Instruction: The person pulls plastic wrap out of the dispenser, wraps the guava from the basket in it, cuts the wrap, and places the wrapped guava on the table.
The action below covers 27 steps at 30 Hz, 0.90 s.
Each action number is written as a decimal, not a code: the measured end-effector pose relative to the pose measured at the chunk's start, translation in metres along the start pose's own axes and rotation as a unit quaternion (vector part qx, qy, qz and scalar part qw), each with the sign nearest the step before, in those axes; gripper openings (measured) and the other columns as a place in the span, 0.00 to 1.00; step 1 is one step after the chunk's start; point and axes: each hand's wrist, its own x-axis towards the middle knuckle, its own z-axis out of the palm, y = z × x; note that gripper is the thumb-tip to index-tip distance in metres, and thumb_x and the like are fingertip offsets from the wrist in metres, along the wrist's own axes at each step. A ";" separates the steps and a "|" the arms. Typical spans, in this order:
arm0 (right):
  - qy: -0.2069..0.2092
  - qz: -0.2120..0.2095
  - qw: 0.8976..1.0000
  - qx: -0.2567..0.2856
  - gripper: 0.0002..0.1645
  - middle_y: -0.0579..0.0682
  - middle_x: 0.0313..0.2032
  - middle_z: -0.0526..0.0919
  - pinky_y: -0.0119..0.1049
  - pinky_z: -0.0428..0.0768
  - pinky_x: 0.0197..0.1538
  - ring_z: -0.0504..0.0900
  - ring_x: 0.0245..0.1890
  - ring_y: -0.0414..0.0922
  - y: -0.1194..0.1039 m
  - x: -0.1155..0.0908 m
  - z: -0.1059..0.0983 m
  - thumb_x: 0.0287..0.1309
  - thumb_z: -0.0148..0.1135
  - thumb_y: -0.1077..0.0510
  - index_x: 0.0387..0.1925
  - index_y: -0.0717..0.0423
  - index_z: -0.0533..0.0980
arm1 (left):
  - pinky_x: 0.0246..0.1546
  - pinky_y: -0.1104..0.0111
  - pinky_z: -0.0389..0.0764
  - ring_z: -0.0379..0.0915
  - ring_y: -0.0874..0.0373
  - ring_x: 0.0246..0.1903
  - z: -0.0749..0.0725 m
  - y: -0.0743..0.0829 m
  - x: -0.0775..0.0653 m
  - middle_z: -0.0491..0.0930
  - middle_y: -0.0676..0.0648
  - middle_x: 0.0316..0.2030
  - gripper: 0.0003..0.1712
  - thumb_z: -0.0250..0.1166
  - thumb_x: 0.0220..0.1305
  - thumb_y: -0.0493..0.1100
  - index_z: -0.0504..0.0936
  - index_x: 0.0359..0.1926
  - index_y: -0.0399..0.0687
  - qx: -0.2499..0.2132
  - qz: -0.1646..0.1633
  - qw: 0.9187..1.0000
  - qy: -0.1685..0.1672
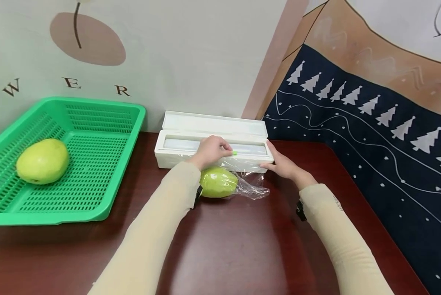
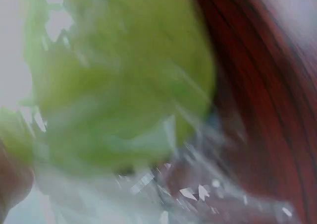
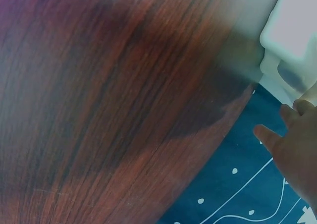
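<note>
A white cling film box (image 1: 216, 159) with its lid (image 1: 214, 123) raised stands against the wall. My left hand (image 1: 211, 151) is over its front edge, thumb and fingertips pinching a small bright green slide cutter (image 1: 234, 153). At the box's right end, my right hand (image 1: 282, 164) holds the corner, thumb on the front face and fingers along the side; the right wrist view shows this hand (image 3: 297, 144) beside the box. Clear film hangs down the box front and covers a yellow-green, melon-like fruit (image 1: 218, 183), its loose end (image 1: 252, 190) bunched rightward. The left wrist view shows the filmed fruit (image 2: 124, 75) close up, blurred.
A green plastic basket (image 1: 106, 205) stands on the left of the dark red wooden table (image 1: 235, 254), with another yellow-green fruit (image 1: 43, 161) in it. Printed cloth (image 1: 353, 135) covers the wall behind and the right side, along the table's edge.
</note>
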 end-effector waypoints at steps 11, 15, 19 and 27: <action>0.000 -0.007 1.000 0.004 0.57 0.64 0.69 0.52 0.57 0.59 0.66 0.63 0.63 0.59 0.002 -0.002 0.000 0.59 0.61 0.50 0.72 0.48 0.31 | 0.63 0.52 0.55 0.72 0.50 0.54 -0.013 -0.018 -0.019 0.83 0.47 0.46 0.11 0.65 0.59 0.48 0.85 0.39 0.48 0.007 -0.005 0.999 0.037; 0.000 -0.004 1.000 0.002 0.57 0.64 0.69 0.52 0.57 0.59 0.67 0.62 0.63 0.59 0.002 -0.002 0.001 0.58 0.61 0.49 0.73 0.48 0.31 | 0.61 0.50 0.57 0.70 0.48 0.55 -0.019 -0.026 -0.027 0.84 0.47 0.45 0.11 0.65 0.59 0.48 0.86 0.38 0.48 0.020 -0.015 0.998 0.055; -0.002 -0.008 1.000 -0.002 0.57 0.65 0.69 0.53 0.56 0.59 0.67 0.63 0.62 0.59 0.001 -0.001 0.001 0.59 0.61 0.50 0.72 0.49 0.31 | 0.63 0.48 0.55 0.68 0.46 0.57 -0.029 -0.034 -0.037 0.83 0.46 0.46 0.11 0.63 0.60 0.48 0.85 0.38 0.48 0.026 -0.021 0.998 0.057; -0.002 -0.010 1.000 -0.003 0.57 0.65 0.69 0.52 0.58 0.58 0.66 0.61 0.63 0.59 0.002 -0.002 -0.001 0.59 0.60 0.48 0.72 0.47 0.30 | 0.63 0.46 0.53 0.67 0.45 0.60 -0.049 -0.052 -0.055 0.79 0.42 0.52 0.13 0.63 0.61 0.46 0.84 0.41 0.44 0.006 -0.055 0.996 0.067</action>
